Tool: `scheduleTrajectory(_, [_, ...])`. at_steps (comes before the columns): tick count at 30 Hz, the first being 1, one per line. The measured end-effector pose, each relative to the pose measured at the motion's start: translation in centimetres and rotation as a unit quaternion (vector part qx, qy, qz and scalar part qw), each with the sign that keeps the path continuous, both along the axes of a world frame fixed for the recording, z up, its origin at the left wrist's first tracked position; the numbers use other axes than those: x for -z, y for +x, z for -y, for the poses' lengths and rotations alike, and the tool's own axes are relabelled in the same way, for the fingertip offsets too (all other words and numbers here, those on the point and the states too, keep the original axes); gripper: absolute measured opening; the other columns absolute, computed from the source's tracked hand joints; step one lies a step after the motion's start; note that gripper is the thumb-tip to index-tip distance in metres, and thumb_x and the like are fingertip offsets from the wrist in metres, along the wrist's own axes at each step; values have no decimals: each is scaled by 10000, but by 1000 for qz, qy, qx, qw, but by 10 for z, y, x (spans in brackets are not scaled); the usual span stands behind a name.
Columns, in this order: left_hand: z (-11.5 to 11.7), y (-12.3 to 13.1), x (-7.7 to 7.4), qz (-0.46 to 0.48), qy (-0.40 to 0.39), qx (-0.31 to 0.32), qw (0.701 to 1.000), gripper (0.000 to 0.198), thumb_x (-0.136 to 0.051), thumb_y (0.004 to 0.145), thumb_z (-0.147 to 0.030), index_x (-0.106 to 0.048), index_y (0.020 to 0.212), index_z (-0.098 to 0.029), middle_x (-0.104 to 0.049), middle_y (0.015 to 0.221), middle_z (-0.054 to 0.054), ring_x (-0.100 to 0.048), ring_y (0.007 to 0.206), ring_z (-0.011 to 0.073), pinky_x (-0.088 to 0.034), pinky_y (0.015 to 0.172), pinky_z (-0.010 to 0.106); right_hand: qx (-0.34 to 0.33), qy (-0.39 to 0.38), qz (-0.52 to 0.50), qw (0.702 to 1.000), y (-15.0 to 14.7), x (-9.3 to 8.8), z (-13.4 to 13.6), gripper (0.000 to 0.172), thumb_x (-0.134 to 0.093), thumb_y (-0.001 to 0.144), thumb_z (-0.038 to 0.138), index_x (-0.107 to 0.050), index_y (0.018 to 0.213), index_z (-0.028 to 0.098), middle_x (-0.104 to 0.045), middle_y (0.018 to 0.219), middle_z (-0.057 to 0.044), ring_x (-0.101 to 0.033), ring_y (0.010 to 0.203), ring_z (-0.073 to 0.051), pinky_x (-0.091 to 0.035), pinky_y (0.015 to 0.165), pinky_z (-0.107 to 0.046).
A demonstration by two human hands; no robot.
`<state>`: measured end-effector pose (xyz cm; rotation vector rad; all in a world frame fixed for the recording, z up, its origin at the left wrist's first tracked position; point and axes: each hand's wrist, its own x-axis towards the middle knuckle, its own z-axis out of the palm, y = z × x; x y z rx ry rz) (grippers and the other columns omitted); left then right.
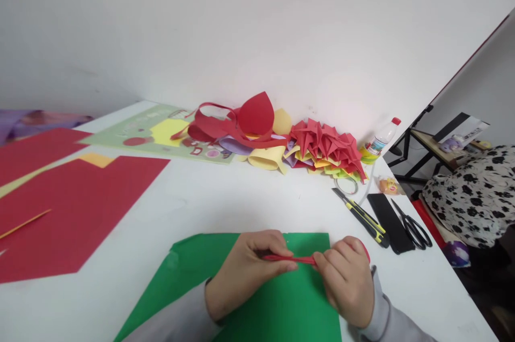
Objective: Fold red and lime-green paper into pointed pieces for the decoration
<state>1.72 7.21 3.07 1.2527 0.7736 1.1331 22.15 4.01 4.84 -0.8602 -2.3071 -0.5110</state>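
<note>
A narrow folded piece of red paper stretches between my two hands, seen nearly edge-on. My left hand pinches its left end between thumb and fingers. Fingers of my right hand are wrapped round the other end, and a rounded bit of red shows behind the knuckles. Both hands are over a large sheet of green paper lying on the white table at my front. How the red paper is folded inside my right hand is hidden.
Red sheets cover the table's left. At the back lie loose red cutouts and folded red paper stars, near a bottle. To the right are a utility knife, a black strip, scissors and a tape roll.
</note>
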Motion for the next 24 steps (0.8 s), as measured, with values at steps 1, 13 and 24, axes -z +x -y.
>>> scheduleTrajectory(1, [-1,-1,0,6,-4,-2,1000,97,-805,567,-183,-709,551,-186,-609,543,-15,-518,512,92,-389,501,206,1,-1,-2,1000,0,-1,0,172,-448,929,67,-612,917,118,-589,638,-19,-460,623,-147,-309,619,-330])
scheduleTrajectory(13, [-4,-9,-5,33,9,-21,999,113,-807,569,-168,-702,536,-193,-627,542,-9,-541,505,99,-405,488,210,-3,-10,-15,1000,4,2,-3,148,-463,930,83,-609,924,106,-575,637,-25,-480,627,-154,-315,615,-332])
scheduleTrajectory(24, [-5,-10,-6,23,13,-40,999,170,-818,513,-133,-664,474,-194,-621,513,-18,-543,486,96,-412,480,206,-11,-15,-19,1000,3,3,-3,134,-478,924,75,-611,929,93,-584,646,-36,-480,639,-154,-326,624,-338])
